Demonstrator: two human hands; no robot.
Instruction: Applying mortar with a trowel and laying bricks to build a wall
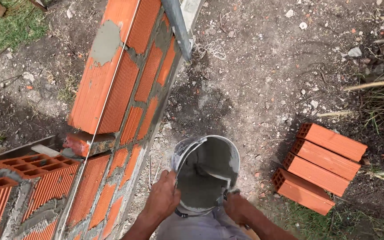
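Observation:
A grey bucket (207,171) smeared with wet mortar sits low in the middle of the head view, just in front of me. My left hand (162,198) grips its left rim. Down at the bucket's near right edge, my right hand (238,207) is closed around a handle, apparently a trowel's; its blade reaches into the bucket. To the left rises a wall of orange hollow bricks (125,89) with grey mortar joints.
A taut string line (107,95) runs along the wall's top course. A patch of mortar (105,42) lies on the top brick. Three loose orange bricks (318,166) are stacked on the dirt at right. A metal profile (177,26) leans at the wall's end.

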